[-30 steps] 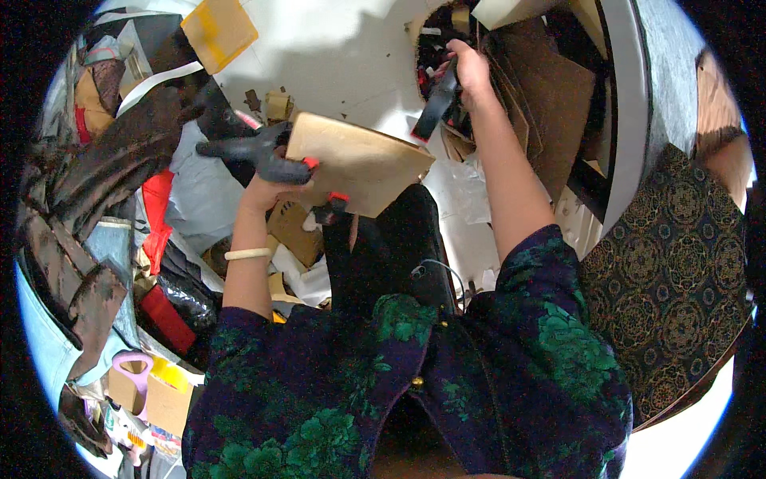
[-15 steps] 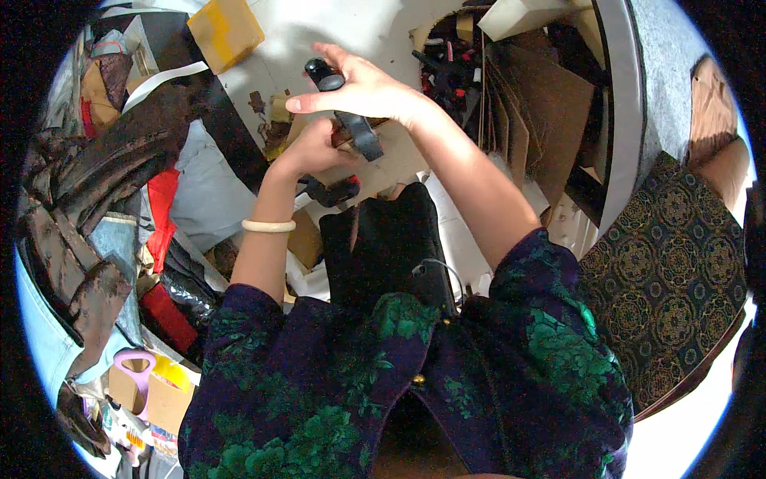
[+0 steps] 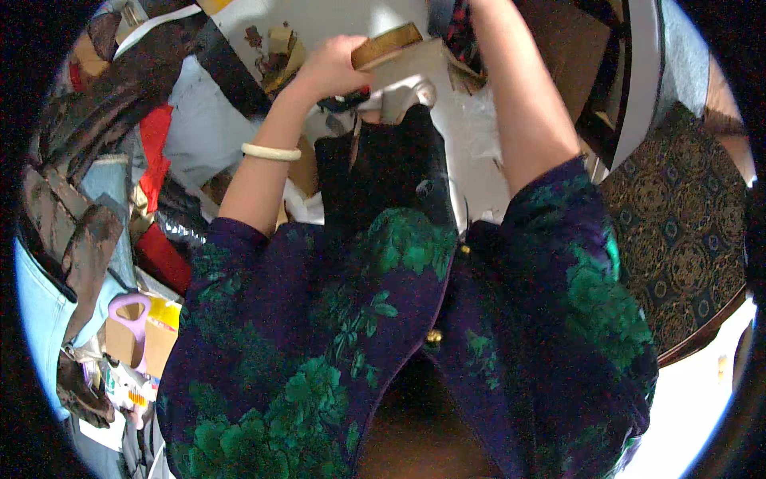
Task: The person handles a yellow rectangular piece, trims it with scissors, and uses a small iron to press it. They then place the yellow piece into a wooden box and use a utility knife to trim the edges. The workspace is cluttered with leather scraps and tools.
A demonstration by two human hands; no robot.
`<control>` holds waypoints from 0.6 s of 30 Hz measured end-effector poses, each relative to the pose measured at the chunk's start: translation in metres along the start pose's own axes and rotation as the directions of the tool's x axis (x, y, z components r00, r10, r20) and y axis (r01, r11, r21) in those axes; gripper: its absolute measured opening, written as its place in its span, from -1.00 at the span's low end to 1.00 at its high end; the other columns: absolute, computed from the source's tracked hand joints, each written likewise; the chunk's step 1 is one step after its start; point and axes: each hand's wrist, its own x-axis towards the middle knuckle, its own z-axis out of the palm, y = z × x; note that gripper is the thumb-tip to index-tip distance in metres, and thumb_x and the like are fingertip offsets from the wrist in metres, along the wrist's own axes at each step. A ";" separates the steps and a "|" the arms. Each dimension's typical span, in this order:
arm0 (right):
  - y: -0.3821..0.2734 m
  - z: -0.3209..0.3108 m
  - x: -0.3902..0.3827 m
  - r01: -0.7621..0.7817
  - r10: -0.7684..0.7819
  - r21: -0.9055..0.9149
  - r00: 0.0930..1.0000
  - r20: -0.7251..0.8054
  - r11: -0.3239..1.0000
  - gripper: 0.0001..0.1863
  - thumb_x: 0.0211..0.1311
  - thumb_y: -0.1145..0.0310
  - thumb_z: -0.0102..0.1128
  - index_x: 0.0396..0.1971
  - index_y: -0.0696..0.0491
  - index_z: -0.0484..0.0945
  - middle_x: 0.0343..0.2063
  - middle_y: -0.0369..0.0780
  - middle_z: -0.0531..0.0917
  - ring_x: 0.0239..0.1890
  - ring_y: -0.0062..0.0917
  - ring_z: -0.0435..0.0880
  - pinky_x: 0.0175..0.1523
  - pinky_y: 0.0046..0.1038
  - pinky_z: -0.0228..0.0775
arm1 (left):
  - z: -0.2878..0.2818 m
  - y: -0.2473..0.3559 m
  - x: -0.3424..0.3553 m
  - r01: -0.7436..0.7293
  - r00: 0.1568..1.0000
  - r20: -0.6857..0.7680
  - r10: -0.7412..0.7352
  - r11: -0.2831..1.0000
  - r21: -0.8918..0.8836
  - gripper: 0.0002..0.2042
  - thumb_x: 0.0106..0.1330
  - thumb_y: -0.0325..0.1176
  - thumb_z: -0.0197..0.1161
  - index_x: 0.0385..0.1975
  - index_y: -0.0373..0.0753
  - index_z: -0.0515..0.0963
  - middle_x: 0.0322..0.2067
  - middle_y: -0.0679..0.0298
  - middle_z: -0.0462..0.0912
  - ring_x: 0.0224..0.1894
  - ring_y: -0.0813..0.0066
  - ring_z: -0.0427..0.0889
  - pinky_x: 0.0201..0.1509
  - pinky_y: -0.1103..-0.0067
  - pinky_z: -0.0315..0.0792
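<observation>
A white bangle circles my left wrist, and my left hand (image 3: 333, 69) is closed on the edge of a small brown cardboard box (image 3: 399, 57), near the top of the view. Under that hand lies a black object with a red part (image 3: 351, 99), partly covered. My right forearm (image 3: 523, 84) reaches up to the upper edge, where the hand itself is cut off. Just left of that wrist, a dark bluish thing (image 3: 441, 17) is partly in view, too little to name.
Clothes and fabrics (image 3: 96, 120) pile up on the left, above lilac-handled scissors (image 3: 132, 315). A crate-like space with cardboard sheets (image 3: 558, 56) stands at upper right, beside a dark patterned cloth surface (image 3: 670, 231). Black cloth (image 3: 383, 172) covers my lap.
My right hand has moved up and right, out of the picture, away from the left hand. The black curved tool by it no longer shows between the hands. The whole view has shifted.
</observation>
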 end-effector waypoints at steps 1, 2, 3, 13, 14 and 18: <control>-0.008 -0.010 0.002 -0.080 0.081 -0.013 0.995 0.063 0.997 -0.64 0.08 0.37 0.34 -0.13 0.22 0.57 -0.57 -0.10 0.69 -0.54 -0.42 0.69 -0.34 -0.35 0.56 | -0.005 0.001 -0.005 -0.011 0.999 -0.043 0.012 1.000 0.024 -0.60 -0.05 -0.22 0.49 -0.19 -0.25 0.67 -0.29 0.02 0.74 -0.22 0.00 0.73 -0.09 0.25 0.61; 0.006 -0.015 0.009 -0.079 0.112 -0.169 0.975 0.193 0.982 -0.42 0.06 0.25 0.38 0.06 0.22 0.47 -0.51 -0.05 0.70 -0.40 -0.25 0.75 -0.19 -0.27 0.59 | 0.000 -0.003 -0.014 0.005 0.996 -0.091 -0.002 1.000 0.029 -0.60 -0.05 -0.21 0.49 -0.18 -0.24 0.68 -0.30 0.03 0.75 -0.22 0.01 0.74 -0.09 0.26 0.61; 0.031 -0.017 0.016 -0.047 0.126 -0.322 0.965 0.230 0.946 -0.22 0.01 0.12 0.42 0.20 0.24 0.39 -0.19 0.13 0.68 0.00 -0.08 0.69 0.10 -0.18 0.54 | 0.001 -0.008 -0.016 0.003 0.990 -0.142 0.003 0.999 0.046 -0.59 -0.04 -0.20 0.49 -0.17 -0.23 0.69 -0.30 0.05 0.76 -0.23 0.01 0.74 -0.10 0.27 0.61; 0.269 -0.030 0.006 0.207 0.150 -0.872 0.942 0.300 0.443 0.04 0.22 0.22 0.47 0.58 -0.09 -0.03 0.57 0.02 -0.17 0.54 0.01 0.04 0.48 -0.08 0.20 | 0.000 -0.015 -0.041 0.188 0.793 -0.265 -0.548 0.635 -0.750 -0.66 0.07 -0.51 0.53 -0.12 -0.35 0.67 -0.24 0.24 0.78 -0.23 0.45 0.74 -0.09 0.46 0.59; 0.280 -0.032 0.011 0.211 0.177 -0.909 0.941 0.288 0.359 0.07 0.26 0.22 0.44 0.61 -0.11 -0.13 0.60 -0.01 -0.29 0.60 0.02 -0.10 0.55 -0.07 0.10 | -0.005 -0.010 -0.039 0.171 0.787 -0.234 -0.571 0.566 -0.807 -0.64 0.08 -0.51 0.53 -0.09 -0.34 0.66 -0.21 0.24 0.77 -0.21 0.43 0.73 -0.06 0.45 0.59; 0.191 -0.033 -0.044 0.007 0.068 -0.534 0.990 0.120 0.845 -0.32 0.33 0.08 0.34 0.33 0.14 0.42 0.29 0.09 0.47 0.29 -0.10 0.50 0.33 -0.16 0.36 | -0.005 -0.010 -0.045 -0.009 0.709 -0.185 -0.680 0.254 -0.967 -0.58 0.13 -0.56 0.49 0.02 -0.38 0.58 -0.09 0.16 0.72 -0.07 0.33 0.71 0.04 0.41 0.57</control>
